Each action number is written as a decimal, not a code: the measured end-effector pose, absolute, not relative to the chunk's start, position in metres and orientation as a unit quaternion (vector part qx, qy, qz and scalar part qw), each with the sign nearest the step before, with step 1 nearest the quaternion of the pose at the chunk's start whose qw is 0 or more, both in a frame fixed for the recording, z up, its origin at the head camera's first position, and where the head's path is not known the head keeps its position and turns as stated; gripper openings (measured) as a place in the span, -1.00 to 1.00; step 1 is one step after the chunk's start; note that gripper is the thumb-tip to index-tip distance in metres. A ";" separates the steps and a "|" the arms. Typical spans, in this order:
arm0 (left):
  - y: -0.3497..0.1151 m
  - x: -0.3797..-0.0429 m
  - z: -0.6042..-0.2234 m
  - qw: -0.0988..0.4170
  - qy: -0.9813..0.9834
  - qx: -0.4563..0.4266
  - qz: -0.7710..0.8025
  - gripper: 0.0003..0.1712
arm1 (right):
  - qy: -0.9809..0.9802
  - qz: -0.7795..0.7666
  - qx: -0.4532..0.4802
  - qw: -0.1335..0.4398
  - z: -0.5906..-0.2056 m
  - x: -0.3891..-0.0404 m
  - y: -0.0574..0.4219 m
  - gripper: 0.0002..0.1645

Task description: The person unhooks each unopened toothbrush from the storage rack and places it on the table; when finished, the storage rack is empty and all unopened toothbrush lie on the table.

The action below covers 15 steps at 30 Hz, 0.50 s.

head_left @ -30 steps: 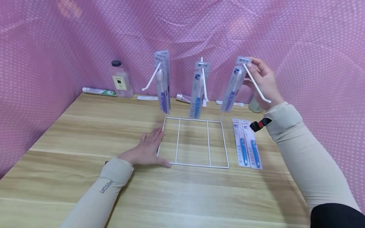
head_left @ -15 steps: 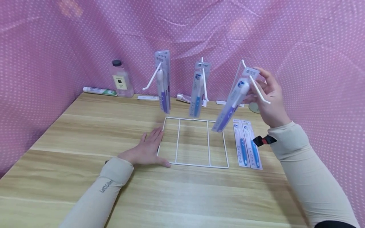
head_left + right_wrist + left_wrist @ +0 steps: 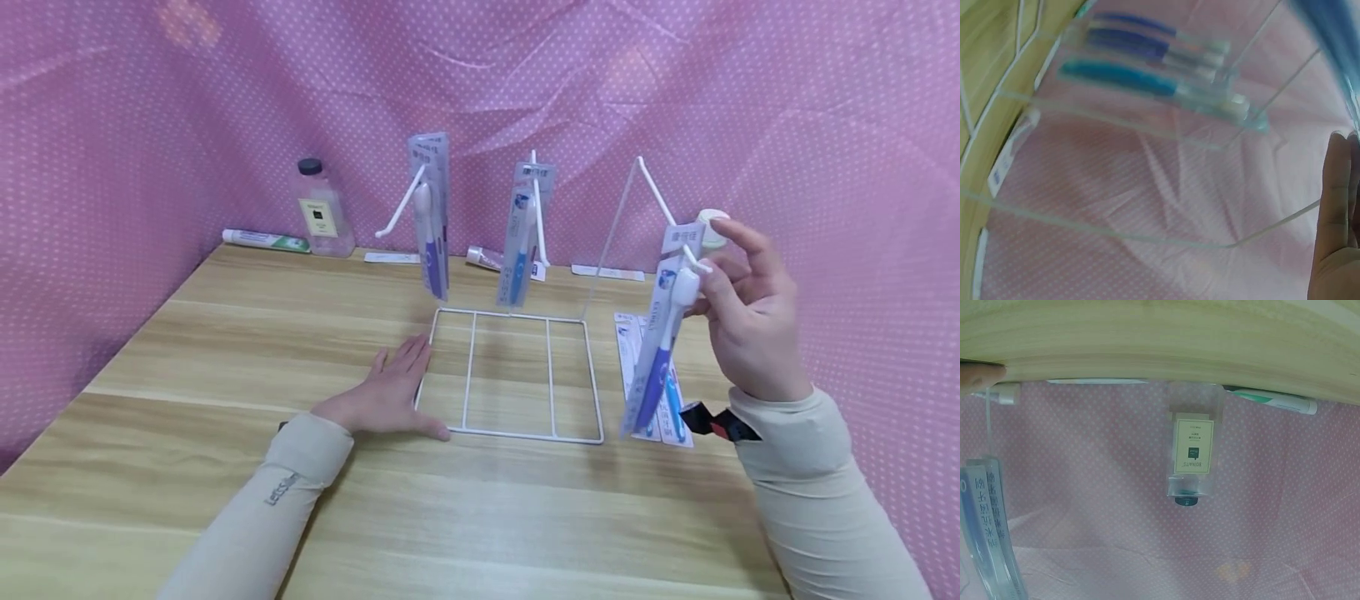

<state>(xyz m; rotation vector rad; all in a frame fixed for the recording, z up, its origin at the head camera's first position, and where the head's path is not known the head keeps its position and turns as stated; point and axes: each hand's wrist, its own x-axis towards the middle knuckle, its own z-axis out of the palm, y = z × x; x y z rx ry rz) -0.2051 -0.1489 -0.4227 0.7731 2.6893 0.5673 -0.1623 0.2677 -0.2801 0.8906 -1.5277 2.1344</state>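
In the head view my right hand [image 3: 757, 308] pinches the upper part of a packaged purple toothbrush [image 3: 660, 350], right at the tip of the rack's right hook. The pack tilts, its lower end toward the left. My left hand [image 3: 386, 392] lies with fingers spread on the table, touching the left side of the white wire rack's base [image 3: 525, 435]. Packaged purple toothbrushes [image 3: 431, 242] hang on the left hook, and a packaged blue toothbrush [image 3: 519, 250] hangs on the middle one. Partly behind the pinched pack, packaged blue toothbrushes [image 3: 675, 417] lie on the table.
Along the back edge of the wooden table [image 3: 187, 433] stand a pink bottle with a black cap [image 3: 322, 212] and a pale round container [image 3: 712, 229]. A toothpaste tube [image 3: 266, 241] and a smaller tube [image 3: 483, 258] lie there too. A pink dotted curtain [image 3: 525, 75] hangs behind.
My right hand has slid the purple toothbrush pack forward along the right hook, from near its back to its tip, moving right and down. The left hand has stayed still.
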 end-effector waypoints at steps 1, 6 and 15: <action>-0.149 -0.205 -0.422 0.143 0.932 0.268 0.198 0.68 | -0.538 0.759 0.318 0.181 -0.279 -0.159 0.267 -0.42; -0.148 -0.206 -0.422 0.139 0.933 0.267 0.199 0.68 | -0.548 0.749 0.338 0.157 -0.272 -0.149 0.265 -0.36; -0.148 -0.206 -0.425 0.135 0.933 0.271 0.192 0.69 | -0.569 0.716 0.366 0.171 -0.275 -0.146 0.270 -0.44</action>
